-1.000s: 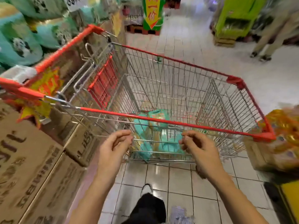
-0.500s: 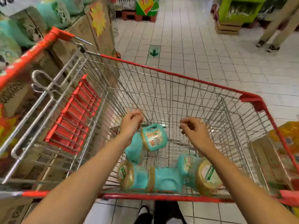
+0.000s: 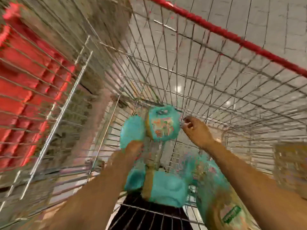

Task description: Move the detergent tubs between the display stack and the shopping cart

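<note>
The view is blurred by motion. Several teal detergent tubs lie in the bottom of the wire shopping cart. Two lie at the far end: a plain one and one showing a coloured label. Nearer me lie another teal tub and one with a yellowish lid. My left hand reaches down to the underside of the plain far tub, with its fingers hidden. My right hand has curled fingers at the labelled tub's right edge. No grip is clear.
The cart's red rim runs across the top right. Its red child-seat flap fills the left side. A cardboard box shows through the wires at the right. White floor tiles lie beyond the cart.
My head has dropped low into the cart. Both hands have gone from above the tubs down to the two far tubs.
</note>
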The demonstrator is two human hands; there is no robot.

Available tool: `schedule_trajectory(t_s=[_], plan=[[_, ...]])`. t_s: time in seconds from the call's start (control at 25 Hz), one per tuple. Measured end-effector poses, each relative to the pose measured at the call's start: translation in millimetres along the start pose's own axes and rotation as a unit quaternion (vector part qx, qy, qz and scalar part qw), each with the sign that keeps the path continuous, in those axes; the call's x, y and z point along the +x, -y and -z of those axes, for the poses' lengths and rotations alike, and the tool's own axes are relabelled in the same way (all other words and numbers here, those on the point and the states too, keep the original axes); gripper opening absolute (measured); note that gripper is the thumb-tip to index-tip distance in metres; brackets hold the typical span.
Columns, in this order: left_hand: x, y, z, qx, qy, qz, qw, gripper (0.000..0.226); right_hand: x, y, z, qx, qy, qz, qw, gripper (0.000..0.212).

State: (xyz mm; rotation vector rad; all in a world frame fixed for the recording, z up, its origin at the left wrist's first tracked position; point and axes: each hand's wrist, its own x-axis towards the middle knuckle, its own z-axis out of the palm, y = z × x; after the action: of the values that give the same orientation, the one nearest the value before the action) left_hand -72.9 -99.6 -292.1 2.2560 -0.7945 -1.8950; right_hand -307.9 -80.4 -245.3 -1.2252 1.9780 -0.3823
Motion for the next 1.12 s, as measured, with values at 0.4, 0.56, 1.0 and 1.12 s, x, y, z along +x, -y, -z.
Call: schedule_trajectory(t_s=[0.4,0.56,1.0,1.12], plan=[[112.9,37.5,-64.5,-0.231,0.127,0.12,0.957,0.031,127.2,-55.7,-90.8,0.244,0.047,-0.141,0.958,0.045],[126.1,32.5,-79.7,-0.329,0.174,0.119,0.92,0.05,138.1,-63.6,-97.6,0.306,0.108,-0.135,0.936,0.03],[53.1,23.7,-75.7,-0.379,0.079,0.071,0.919,0.067,94.2,-43.5,-48.5,0.346,0.084,-0.151,0.922,0.07],[16.3,9.9,-63.8,-0.407,0.062,0.039,0.91,0.071,52.6,-24.7,-25.3,0.392,0.05,-0.151,0.906,0.062]])
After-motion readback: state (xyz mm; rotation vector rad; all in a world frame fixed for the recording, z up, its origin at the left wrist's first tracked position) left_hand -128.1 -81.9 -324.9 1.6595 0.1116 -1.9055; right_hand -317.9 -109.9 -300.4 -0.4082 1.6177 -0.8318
